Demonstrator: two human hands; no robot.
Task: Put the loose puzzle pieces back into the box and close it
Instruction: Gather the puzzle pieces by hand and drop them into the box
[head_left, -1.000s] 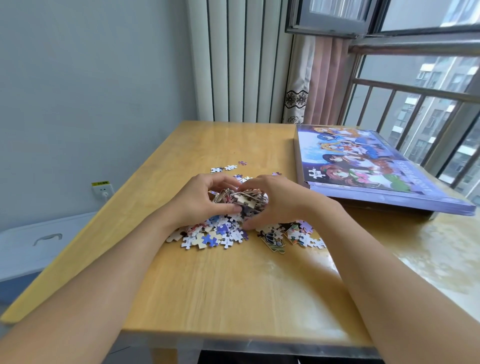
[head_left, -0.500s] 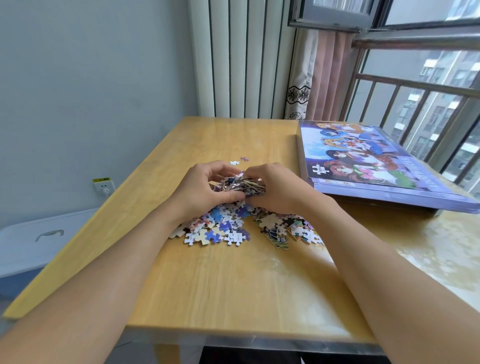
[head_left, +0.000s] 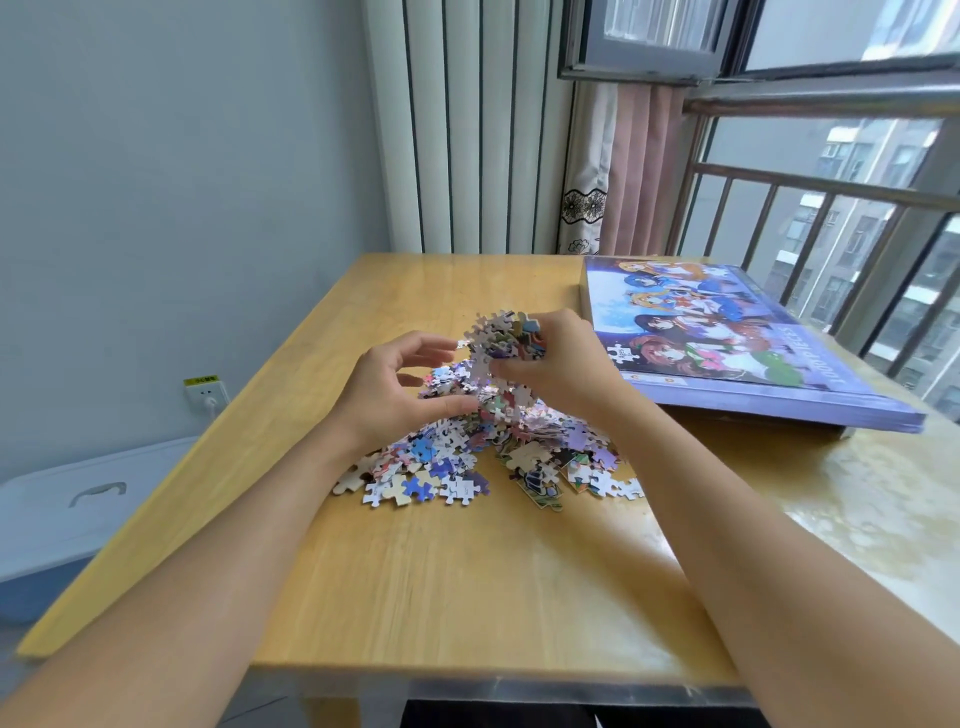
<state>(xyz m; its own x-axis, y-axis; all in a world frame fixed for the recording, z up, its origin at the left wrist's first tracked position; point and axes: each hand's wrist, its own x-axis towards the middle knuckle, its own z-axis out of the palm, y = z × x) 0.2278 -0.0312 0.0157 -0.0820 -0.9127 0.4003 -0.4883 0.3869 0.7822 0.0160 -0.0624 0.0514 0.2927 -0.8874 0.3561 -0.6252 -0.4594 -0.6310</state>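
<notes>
Clutching a thick wad of puzzle pieces (head_left: 506, 338) above the table (head_left: 467, 571), my right hand (head_left: 561, 364) had its fingers clamped around the bundle, lifted clear of the heap. The rest of the loose pieces (head_left: 483, 452) lay scattered on the wood just under and in front of both hands. My left hand (head_left: 395, 395) sat just beside the bundle on its left, fingers curled but parted, thumb touching the top of the heap; it gripped nothing that I could make out. The box (head_left: 727, 353) lay to the right of the bundle, close to my right wrist, its long axis running away from me toward the window railing (head_left: 831, 192). Its illustrated lid faced up and looked seated on the base, slightly raised at the near corner. I judged the right hand nearer to carry across, while the freer left would have to reach over to lift that lid first.
</notes>
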